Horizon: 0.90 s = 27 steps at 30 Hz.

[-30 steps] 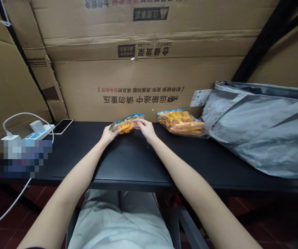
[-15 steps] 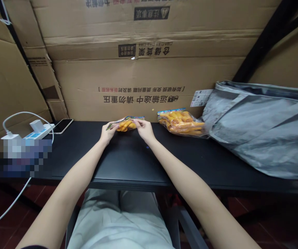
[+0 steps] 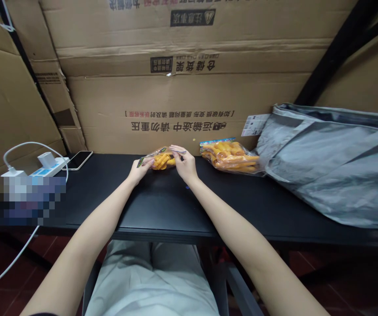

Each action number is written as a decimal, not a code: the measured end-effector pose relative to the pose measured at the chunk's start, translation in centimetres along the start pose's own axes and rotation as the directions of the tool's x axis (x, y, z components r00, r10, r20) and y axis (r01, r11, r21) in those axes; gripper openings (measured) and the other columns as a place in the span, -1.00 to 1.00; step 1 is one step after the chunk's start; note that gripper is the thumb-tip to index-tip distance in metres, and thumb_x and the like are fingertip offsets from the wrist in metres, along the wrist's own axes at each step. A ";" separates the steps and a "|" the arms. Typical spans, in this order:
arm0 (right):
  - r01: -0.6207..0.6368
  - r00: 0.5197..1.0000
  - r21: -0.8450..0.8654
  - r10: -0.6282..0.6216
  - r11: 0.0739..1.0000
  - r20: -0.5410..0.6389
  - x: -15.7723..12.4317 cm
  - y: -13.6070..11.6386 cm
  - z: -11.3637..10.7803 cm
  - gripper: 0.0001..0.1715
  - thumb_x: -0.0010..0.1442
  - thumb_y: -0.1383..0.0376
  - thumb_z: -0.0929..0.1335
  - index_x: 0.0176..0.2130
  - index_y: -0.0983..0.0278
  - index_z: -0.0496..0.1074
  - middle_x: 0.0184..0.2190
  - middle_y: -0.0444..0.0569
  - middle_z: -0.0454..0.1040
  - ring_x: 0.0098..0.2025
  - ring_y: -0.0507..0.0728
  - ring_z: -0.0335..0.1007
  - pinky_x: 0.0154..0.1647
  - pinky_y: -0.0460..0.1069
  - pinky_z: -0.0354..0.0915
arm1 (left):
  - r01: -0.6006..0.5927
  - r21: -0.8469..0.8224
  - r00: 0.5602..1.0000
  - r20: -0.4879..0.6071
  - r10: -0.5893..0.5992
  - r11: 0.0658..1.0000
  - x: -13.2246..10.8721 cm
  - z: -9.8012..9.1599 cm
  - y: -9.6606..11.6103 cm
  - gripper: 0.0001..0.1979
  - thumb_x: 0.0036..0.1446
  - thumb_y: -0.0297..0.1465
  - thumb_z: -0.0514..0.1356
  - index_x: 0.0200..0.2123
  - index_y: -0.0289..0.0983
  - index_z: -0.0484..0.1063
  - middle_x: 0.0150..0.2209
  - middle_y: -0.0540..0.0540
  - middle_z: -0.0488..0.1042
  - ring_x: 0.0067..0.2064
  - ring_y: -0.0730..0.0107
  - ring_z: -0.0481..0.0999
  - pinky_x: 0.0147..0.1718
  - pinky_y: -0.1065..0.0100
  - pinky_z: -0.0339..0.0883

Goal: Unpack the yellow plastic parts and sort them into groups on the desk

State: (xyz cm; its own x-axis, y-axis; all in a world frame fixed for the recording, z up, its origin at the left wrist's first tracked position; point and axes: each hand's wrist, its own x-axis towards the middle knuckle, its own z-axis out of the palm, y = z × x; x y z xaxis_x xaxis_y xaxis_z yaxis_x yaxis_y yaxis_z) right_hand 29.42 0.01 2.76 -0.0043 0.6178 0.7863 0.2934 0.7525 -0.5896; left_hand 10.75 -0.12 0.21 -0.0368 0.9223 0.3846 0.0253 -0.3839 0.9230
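A small clear bag of orange pieces (image 3: 162,159) lies at the far side of the black table (image 3: 162,206), up against the cardboard wall. My left hand (image 3: 140,169) pinches its left end. My right hand (image 3: 184,164) grips its top edge on the right, fingers closed on the plastic. A second, fuller bag of orange pieces (image 3: 230,156) rests on the table just to the right, untouched.
A large grey bag (image 3: 333,162) covers the table's right side. At the left lie a phone (image 3: 78,159), a white power strip (image 3: 48,166) with plugs and a cable. Cardboard boxes (image 3: 182,83) wall in the back and left.
The small bag has tipped from held upright to lying flatter on the table. My right hand has shifted along the bag's top edge; my left hand stays at the left end.
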 end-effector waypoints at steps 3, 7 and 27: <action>0.088 0.996 -0.061 -0.090 0.994 -0.023 -0.1 -0.6 -0.2 -0.65 0.29 0.18 0.23 -0.12 0.16 0.56 -0.02 0.01 0.53 0.08 0.16 0.39 0.21 0.14 0.24 | -0.115 0.103 0.993 -0.026 0.118 0.988 -0.2 0.0 0.8 -0.85 0.02 -0.31 0.32 -0.36 -0.26 0.59 -0.32 -0.13 0.62 -0.13 0.18 0.59 0.03 0.15 0.39; 0.152 0.988 -0.118 -0.156 0.981 -0.022 -0.2 -1.2 -0.4 -0.61 0.32 0.23 0.19 -0.03 0.14 0.52 0.04 0.01 0.48 0.14 0.16 0.33 0.25 0.15 0.20 | -0.222 0.157 0.971 -0.056 0.233 0.962 -0.6 0.3 1.4 -0.84 0.08 -0.32 0.27 -0.29 -0.26 0.58 -0.25 -0.16 0.62 -0.04 0.17 0.56 0.09 0.16 0.33; 0.249 0.958 -0.023 -0.243 0.968 0.150 0.1 -4.9 -2.3 -0.26 0.30 -0.19 -0.04 0.24 -0.02 0.26 0.29 -0.18 0.21 0.35 0.23 0.04 0.37 0.23 -0.05 | -0.507 0.285 0.836 -0.068 0.545 0.813 -1.1 -0.7 3.8 -0.61 0.12 -0.26 0.25 0.05 -0.09 0.47 0.28 -0.09 0.23 0.33 0.06 0.13 0.28 0.05 0.06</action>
State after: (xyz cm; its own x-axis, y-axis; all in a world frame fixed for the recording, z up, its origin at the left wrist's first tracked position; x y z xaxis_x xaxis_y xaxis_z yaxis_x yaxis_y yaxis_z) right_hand 30.16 -4.16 6.18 -0.2187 0.4433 0.8693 0.3050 0.8773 -0.3707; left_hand 10.15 -2.66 3.31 -0.0854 0.5584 0.8252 0.3236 -0.7678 0.5530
